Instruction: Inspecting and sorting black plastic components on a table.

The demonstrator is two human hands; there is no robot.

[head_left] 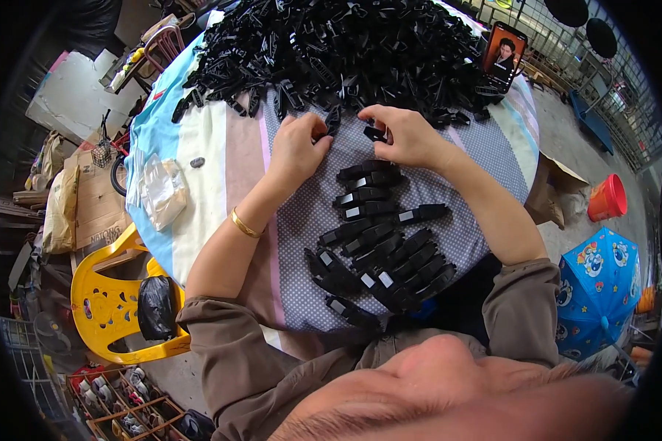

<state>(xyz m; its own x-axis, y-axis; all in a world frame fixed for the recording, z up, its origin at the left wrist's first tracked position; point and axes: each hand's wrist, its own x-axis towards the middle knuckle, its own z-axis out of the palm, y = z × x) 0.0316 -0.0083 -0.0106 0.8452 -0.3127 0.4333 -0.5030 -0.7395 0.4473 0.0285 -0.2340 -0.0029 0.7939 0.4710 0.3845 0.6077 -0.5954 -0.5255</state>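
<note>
A heap of small black plastic parts [331,51], shaped like clips or buckles, covers the far side of the cloth-covered table. My left hand [299,149] is at the heap's near edge, its fingers closed round a black plastic part [332,120]. To its right, my right hand [407,138] pinches another black plastic part [375,134] between thumb and fingers. Both parts are partly hidden by the fingers. Nearer my body lie stacked rows of black plastic pieces [379,246], several with small white or grey rectangles. A gold bracelet [244,223] circles my left wrist.
A phone [504,57] playing a video stands upright at the heap's right. A clear plastic bag [162,192] and a small dark object [197,162] lie on the left cloth. Around the table are a yellow chair [95,294], a red bucket [607,198] and a blue umbrella [599,290].
</note>
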